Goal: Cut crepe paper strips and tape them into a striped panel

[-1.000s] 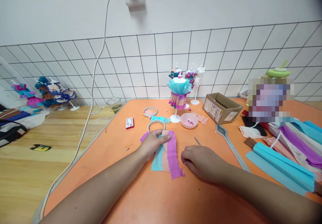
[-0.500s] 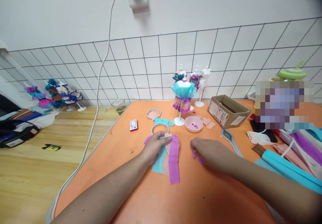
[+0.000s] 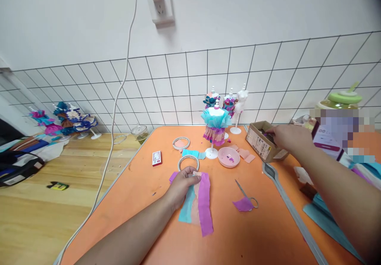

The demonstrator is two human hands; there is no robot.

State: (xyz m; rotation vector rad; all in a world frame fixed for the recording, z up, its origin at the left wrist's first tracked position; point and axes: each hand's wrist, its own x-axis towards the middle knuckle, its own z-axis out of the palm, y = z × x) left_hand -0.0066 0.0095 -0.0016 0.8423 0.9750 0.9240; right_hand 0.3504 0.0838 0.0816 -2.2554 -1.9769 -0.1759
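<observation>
My left hand pinches the top of layered crepe paper strips in blue, peach and purple, which hang down over the orange table. My right hand reaches over the rim of a small cardboard box, its fingertips partly hidden inside. I cannot make out whether they grip anything. On the table between my hands lies a pair of scissors, with a purple paper scrap at its handles. Beyond my left hand lies a roll of tape.
A doll-size dress form in a blue and purple paper dress stands behind a pink bowl. Another tape roll and a small red-and-white box lie at left. Blue paper lies at right; a cable hangs at left.
My right hand has moved from the table up and right to the cardboard box. The scissors and purple scrap now show where it was. My left hand keeps its pinch on the strips.
</observation>
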